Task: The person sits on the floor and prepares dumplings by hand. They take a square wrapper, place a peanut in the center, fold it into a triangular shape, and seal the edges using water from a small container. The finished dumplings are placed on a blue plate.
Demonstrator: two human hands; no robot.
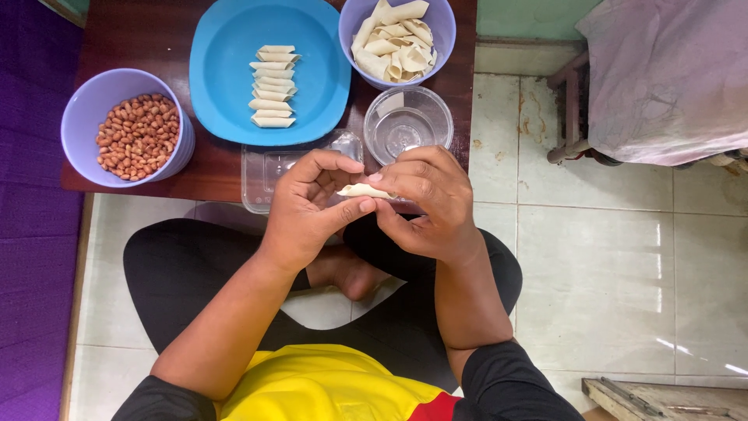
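My left hand (308, 206) and my right hand (425, 199) meet over the near edge of a low dark wooden table (156, 39). Together they pinch a small pale strip of dough wrapper (360, 190) between thumbs and fingers. A blue plate (312, 47) behind them carries a neat column of rolled pale wrappers (273, 84). A lilac bowl (86, 109) at the left holds red-skinned peanuts (139, 134). Another lilac bowl (440, 23) at the back holds loose flat wrapper pieces (393, 43).
A small clear glass bowl (407, 123) stands just behind my right hand. A clear plastic tray (265, 173) lies under my hands at the table edge. My crossed legs rest on pale floor tiles (608, 273). A cloth-covered stool (662, 78) stands at the right.
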